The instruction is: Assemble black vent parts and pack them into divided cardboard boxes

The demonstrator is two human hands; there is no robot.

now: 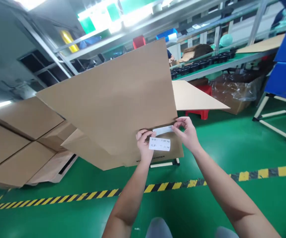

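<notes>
A narrow white label strip (pixel 163 130) stretches between my two hands, over the upright side of a large brown cardboard box (pixel 123 99). My right hand (pixel 187 134) pinches its right end between thumb and fingertips. Fingers curled, my left hand (pixel 145 143) is closed at the strip's left end. A second white label (pixel 160 144) with printed lines and "kg" hangs at my left thumb, in front of the box. I cannot tell whether the strip touches the cardboard. The box's flaps stand open, one jutting out to the right.
More cardboard boxes (pixel 21 138) stand at the left. Behind runs a green conveyor line (pixel 195 76) with black round parts. A red stool (pixel 203 114) and blue bins (pixel 285 77) on a pipe frame (pixel 274 114) are at the right. Yellow-black tape (pixel 162 187) crosses the green floor.
</notes>
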